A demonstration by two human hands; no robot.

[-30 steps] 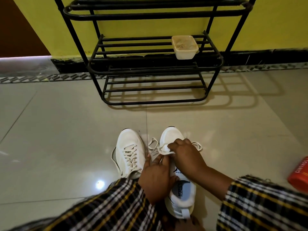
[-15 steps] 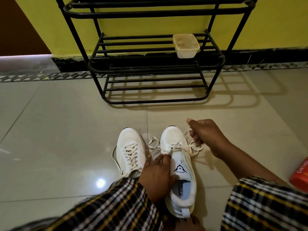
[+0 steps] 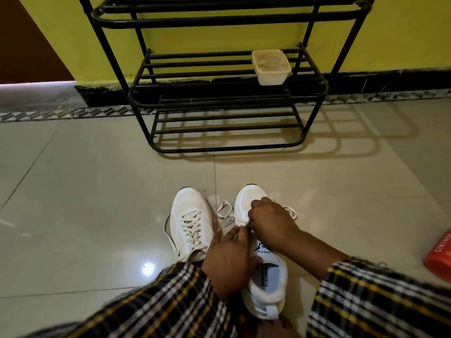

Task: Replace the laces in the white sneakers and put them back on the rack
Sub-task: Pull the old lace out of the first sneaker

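Observation:
Two white sneakers stand side by side on the tiled floor, toes toward the black metal shoe rack (image 3: 227, 93). The left sneaker (image 3: 189, 220) is fully laced. The right sneaker (image 3: 266, 272) has a loose white lace (image 3: 224, 211) trailing off both sides of its toe end. My left hand (image 3: 229, 262) holds the right sneaker's side near the tongue. My right hand (image 3: 271, 220) is curled over the lower eyelets, pinching the lace there. The eyelets are hidden under my fingers.
A cream plastic tub (image 3: 271, 67) sits on the rack's middle shelf at the right. A red packet (image 3: 439, 254) lies on the floor at the right edge. The yellow wall (image 3: 219, 37) is behind the rack. My plaid sleeves fill the bottom of the view.
My right hand, which had swung out to the right pulling the lace, has come back over the right sneaker's eyelets. My left hand has stayed on the shoe.

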